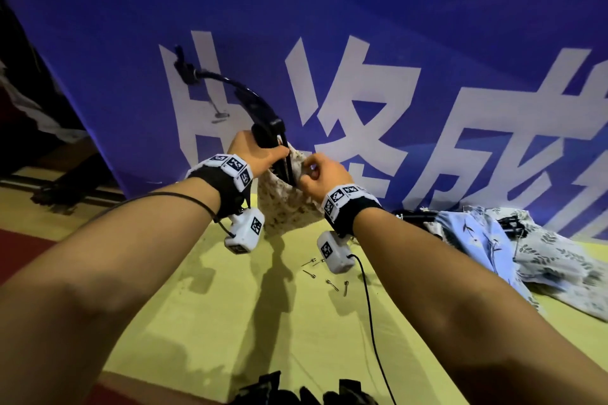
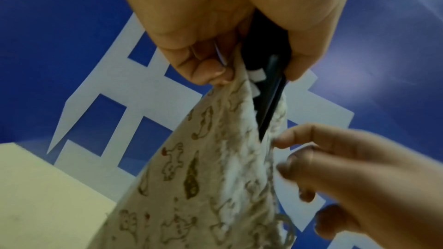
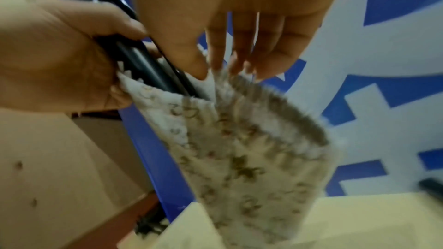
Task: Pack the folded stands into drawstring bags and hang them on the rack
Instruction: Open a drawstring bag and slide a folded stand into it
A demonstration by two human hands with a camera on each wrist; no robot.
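A beige drawstring bag (image 1: 286,207) with a brown print hangs in the air above the yellow table (image 1: 230,306). A black folded stand (image 1: 269,128) sticks out of its mouth, its bendy neck arching up to the left. My left hand (image 1: 260,154) grips the stand at the bag's mouth and holds the near rim against it. My right hand (image 1: 316,174) pinches the opposite rim. In the left wrist view the stand (image 2: 271,90) slides into the bag (image 2: 203,177) below my left hand (image 2: 239,26). In the right wrist view my right hand's fingertips (image 3: 239,60) pinch the bag (image 3: 251,149).
More printed bags (image 1: 526,250) lie heaped at the table's right, with another black stand (image 1: 414,215) beside them. Several small metal pins (image 1: 329,276) lie below my hands. A blue banner (image 1: 329,10) stands behind the table. A black cable (image 1: 371,322) trails from my right wrist.
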